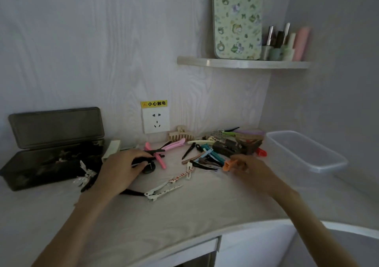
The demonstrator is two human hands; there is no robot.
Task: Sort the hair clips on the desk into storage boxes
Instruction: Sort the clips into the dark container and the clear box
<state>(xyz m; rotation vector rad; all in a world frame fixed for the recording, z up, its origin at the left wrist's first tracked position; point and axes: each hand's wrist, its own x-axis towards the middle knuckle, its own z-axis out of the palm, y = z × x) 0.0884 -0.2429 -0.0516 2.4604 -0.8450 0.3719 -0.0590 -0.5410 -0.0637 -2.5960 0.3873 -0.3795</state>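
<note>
Fingers (pixel 238 161) of right hand (pixel 252 170) pinch an orange clip (pixel 228 166), left hand (pixel 121 170) grips a black clip (pixel 141 161); clip pile (pixel 215 152) mostly unsorted on desk (pixel 184 215), clear box (pixel 307 154) empty, dark box (pixel 51 164) partly filled.

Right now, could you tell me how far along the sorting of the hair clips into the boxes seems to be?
Early on. The dark storage box stands open with some items inside, though they are too dark to identify; the clear box looks empty. In hand: the right hand pinches an orange clip, and the left hand holds a black clip. Left: the pile of clips on the desk.
</note>
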